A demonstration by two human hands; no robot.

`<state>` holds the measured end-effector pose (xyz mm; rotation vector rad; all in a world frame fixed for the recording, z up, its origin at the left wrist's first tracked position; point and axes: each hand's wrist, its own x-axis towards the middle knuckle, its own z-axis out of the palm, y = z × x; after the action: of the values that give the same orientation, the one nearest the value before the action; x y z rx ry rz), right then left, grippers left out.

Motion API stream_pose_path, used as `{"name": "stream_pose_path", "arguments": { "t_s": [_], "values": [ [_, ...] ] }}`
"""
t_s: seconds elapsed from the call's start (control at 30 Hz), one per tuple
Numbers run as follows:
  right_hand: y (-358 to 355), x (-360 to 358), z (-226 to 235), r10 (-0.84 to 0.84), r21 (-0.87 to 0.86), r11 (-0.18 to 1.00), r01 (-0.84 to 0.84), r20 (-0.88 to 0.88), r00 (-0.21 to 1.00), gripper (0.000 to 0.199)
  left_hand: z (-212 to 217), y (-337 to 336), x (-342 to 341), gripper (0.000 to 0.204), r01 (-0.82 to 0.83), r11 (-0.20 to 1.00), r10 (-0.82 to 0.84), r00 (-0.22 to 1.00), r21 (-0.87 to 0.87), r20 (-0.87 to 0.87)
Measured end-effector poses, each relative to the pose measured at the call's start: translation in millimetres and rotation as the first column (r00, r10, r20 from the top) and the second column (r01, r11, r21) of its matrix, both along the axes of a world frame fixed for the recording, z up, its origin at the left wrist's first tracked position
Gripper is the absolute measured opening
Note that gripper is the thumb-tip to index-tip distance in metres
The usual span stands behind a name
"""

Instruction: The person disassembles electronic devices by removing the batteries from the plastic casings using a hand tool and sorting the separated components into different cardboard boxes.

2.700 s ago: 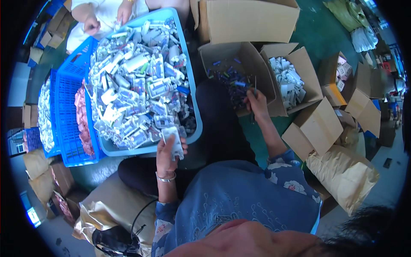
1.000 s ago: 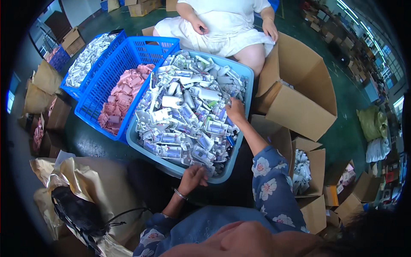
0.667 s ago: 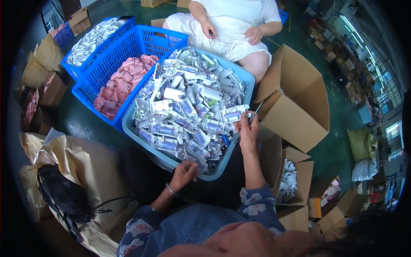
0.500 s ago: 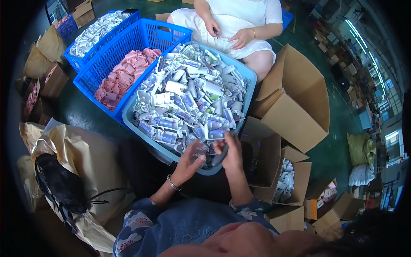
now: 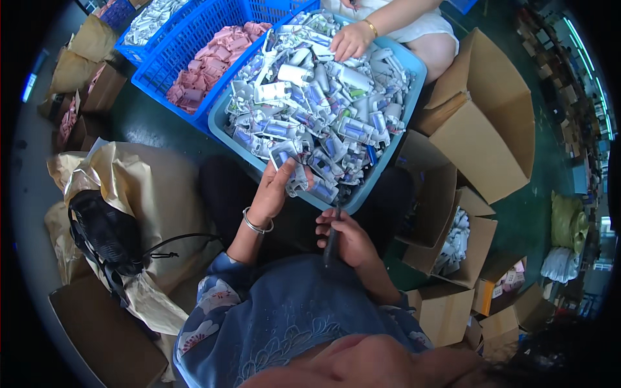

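Note:
My left hand grips a white plastic housing with a bluish cylinder and thin wires in it, at the near edge of the light-blue tub. Heaped in that tub are many similar white housings, several with purple-blue cylinders and loose wires. Close to my body, just off the tub's near corner, my right hand is closed around a slim dark-handled tool. The tool points up toward the tub; its tip is too small to make out.
Across the tub, another person's hand touches the heap. Blue crates, one with pink plastic parts, stand at the far left. Open cardboard boxes line the right side. A gold-coloured sack with a black bag sits at my left.
My right hand has drawn back from the tub and now shows the dark tool. My left hand now holds a housing. The other person's hand has reached into the tub. The whole view has shifted.

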<state>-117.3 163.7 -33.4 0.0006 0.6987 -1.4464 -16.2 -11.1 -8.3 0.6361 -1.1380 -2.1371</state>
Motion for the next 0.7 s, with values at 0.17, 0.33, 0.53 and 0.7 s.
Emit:
{"name": "stream_pose_path", "arguments": {
  "t_s": [0.17, 0.33, 0.53, 0.7],
  "values": [
    [6, -13, 31, -0.065, -0.079, 0.997, 0.022, -0.598, 0.799, 0.042, -6, 3, 16, 0.029, 0.207, 0.977, -0.210, 0.975, 0.042, 0.077],
    [-6, -21, 65, 0.131, 0.122, 0.991, -0.045, -0.928, 0.349, 0.041, -5, 18, 14, 0.027, 0.285, 0.951, -0.288, 0.958, 0.120, 0.006],
    [-16, -30, 51, -0.111, -0.113, 0.993, -0.018, -0.989, 0.093, 0.022, -7, 18, 18, 0.030, 0.329, 0.925, -0.329, 0.944, 0.189, -0.034],
    [-20, -35, 44, -0.142, -0.139, 0.989, -0.060, -0.988, -0.064, 0.018, -7, 21, 22, 0.024, 0.347, 0.922, -0.360, 0.931, 0.169, 0.052]
  ]
}}
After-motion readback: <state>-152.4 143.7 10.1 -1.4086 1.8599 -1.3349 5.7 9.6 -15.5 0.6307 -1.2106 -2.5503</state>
